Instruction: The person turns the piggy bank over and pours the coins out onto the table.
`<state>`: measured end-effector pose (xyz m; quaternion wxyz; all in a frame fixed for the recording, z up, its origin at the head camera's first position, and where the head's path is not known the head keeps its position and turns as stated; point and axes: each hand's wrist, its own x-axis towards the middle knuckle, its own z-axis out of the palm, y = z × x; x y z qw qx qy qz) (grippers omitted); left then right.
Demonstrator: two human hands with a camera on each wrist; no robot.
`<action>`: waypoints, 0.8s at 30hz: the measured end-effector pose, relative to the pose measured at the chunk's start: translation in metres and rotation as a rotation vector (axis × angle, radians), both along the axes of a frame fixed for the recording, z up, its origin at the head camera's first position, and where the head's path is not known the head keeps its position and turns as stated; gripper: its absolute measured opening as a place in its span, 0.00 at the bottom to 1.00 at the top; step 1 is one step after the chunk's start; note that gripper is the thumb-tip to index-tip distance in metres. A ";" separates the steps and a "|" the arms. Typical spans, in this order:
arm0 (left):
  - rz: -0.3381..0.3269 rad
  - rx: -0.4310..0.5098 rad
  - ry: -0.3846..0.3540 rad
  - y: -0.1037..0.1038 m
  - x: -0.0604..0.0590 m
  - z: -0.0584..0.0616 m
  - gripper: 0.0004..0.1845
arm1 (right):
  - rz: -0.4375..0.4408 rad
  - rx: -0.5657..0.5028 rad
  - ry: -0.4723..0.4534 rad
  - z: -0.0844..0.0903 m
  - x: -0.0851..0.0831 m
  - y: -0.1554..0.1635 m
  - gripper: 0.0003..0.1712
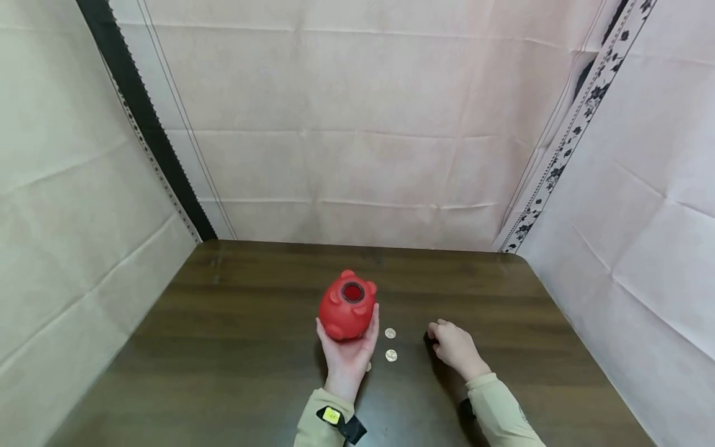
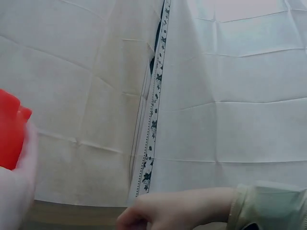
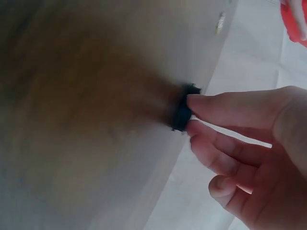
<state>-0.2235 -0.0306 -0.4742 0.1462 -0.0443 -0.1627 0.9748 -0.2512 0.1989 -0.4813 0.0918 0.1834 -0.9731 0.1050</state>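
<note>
My left hand (image 1: 347,361) holds a red piggy bank (image 1: 342,318), thumb and fingers along its sides. A round opening with a dark rim (image 1: 353,292) in the piggy bank faces the head camera. To the right, low over the table, my right hand (image 1: 455,349) pinches a small black stopper (image 3: 182,109) between thumb and fingertips. In the right wrist view the stopper's edge looks toothed. Between the hands lie a silvery coin (image 1: 390,333) and a second coin (image 1: 391,355); a third coin (image 1: 368,367) is partly hidden by my left wrist.
The brown wooden table (image 1: 234,347) has rounded far corners. A pale cloth (image 1: 363,155) hangs behind it, with further pale cloths on the left (image 1: 72,236) and right (image 1: 631,205).
</note>
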 end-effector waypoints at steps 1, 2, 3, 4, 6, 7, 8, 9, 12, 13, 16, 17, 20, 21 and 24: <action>0.002 -0.011 -0.002 0.001 0.000 0.000 0.45 | 0.002 0.003 0.000 0.000 -0.002 0.000 0.12; -0.001 -0.028 -0.007 0.002 0.000 0.001 0.45 | 0.003 0.005 -0.006 -0.001 -0.003 0.001 0.12; -0.008 -0.045 -0.010 0.003 0.001 0.002 0.46 | 0.005 0.007 -0.005 -0.001 -0.005 0.001 0.11; -0.019 -0.064 -0.013 0.004 0.001 0.002 0.46 | 0.006 0.005 -0.009 0.000 -0.007 0.001 0.11; -0.036 -0.086 -0.013 0.005 0.001 0.003 0.48 | 0.006 0.000 -0.022 0.001 -0.009 0.001 0.09; -0.040 -0.088 -0.010 0.005 0.001 0.004 0.48 | 0.005 -0.001 -0.029 0.002 -0.010 0.001 0.09; -0.042 -0.087 -0.006 0.006 0.001 0.004 0.48 | 0.006 -0.002 -0.033 0.003 -0.011 0.001 0.08; -0.041 -0.079 0.001 0.007 0.001 0.005 0.48 | 0.010 -0.002 -0.033 0.005 -0.012 0.001 0.08; -0.033 -0.042 0.025 0.008 0.000 0.004 0.48 | 0.043 0.010 -0.027 0.007 -0.015 0.002 0.11; -0.030 -0.034 0.034 0.008 0.000 0.003 0.47 | 0.061 0.021 -0.016 0.008 -0.017 0.002 0.12; -0.045 -0.029 0.061 0.009 0.001 -0.001 0.45 | 0.124 0.069 0.026 0.008 -0.019 0.005 0.15; -0.055 -0.033 0.072 0.010 0.002 -0.002 0.44 | 0.144 0.090 0.044 0.007 -0.020 0.006 0.16; -0.077 -0.052 0.120 0.011 0.006 -0.006 0.40 | 0.198 0.147 0.108 0.004 -0.020 0.008 0.18; -0.081 -0.058 0.137 0.011 0.007 -0.007 0.39 | 0.215 0.159 0.128 0.003 -0.019 0.009 0.19; -0.074 -0.061 0.172 0.012 0.008 -0.011 0.37 | 0.245 0.174 0.168 0.000 -0.016 0.007 0.19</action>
